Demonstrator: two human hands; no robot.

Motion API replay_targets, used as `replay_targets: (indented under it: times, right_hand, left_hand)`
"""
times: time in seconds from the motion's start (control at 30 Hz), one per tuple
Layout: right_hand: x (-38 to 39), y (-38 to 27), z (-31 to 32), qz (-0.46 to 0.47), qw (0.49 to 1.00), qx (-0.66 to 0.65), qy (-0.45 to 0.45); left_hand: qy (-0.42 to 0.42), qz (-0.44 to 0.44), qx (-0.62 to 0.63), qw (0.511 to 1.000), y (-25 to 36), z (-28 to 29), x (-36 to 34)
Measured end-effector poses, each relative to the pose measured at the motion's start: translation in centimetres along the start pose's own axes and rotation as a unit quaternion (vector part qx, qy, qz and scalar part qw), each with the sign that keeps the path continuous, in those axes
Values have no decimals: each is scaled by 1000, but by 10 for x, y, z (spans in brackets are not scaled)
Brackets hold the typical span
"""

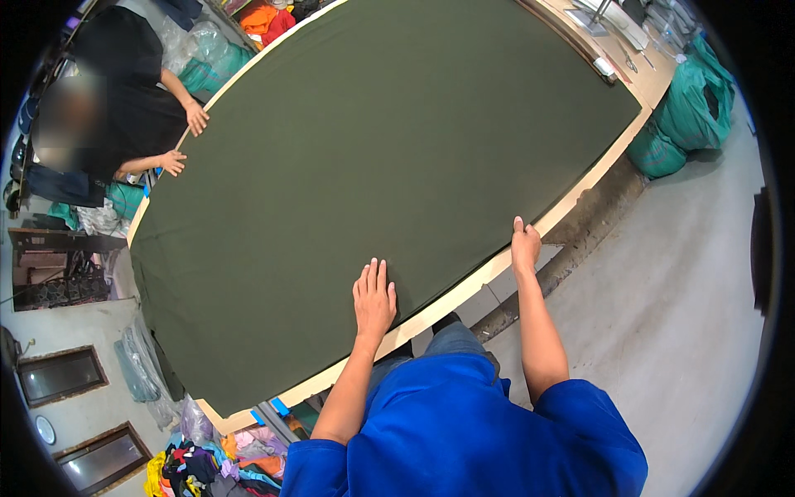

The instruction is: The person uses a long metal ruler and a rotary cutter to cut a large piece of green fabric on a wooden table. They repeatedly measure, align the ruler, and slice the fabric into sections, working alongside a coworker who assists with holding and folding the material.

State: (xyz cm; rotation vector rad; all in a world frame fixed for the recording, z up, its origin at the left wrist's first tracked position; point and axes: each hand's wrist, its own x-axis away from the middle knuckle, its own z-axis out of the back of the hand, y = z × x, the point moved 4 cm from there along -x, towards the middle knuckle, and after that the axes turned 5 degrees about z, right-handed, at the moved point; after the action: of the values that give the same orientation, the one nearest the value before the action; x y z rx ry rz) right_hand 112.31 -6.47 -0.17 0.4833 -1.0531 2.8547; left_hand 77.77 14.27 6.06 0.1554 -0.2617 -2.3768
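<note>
A large sheet of dark olive-green fabric is spread over a long table, whose pale edge shows along my side. My left hand lies flat on the cloth near this edge, its fingers stretched out and holding nothing. Farther right, my right hand is closed at the border of the fabric with the thumb on top. Its other fingers are mostly hidden. Across the table, a co-worker in black rests one hand and the other hand at the cloth's far edge.
A metal rail crosses the table's right end, with scissors beyond it. Green sacks stand by that end. Colourful fabric scraps are heaped at the lower left. Plastic-wrapped bundles lie by the left wall.
</note>
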Motion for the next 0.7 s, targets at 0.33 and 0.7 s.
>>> replay_targets:
  times: [0.33,0.7]
  right_hand:
    - [-41,-5,11,22,997,-14,79]
    - [-1,12,-4,76,987,-144,-5]
  left_hand:
    - [-77,-44,55,994,11,3,-2]
    - [-63,-10,113,992,26,-5,8]
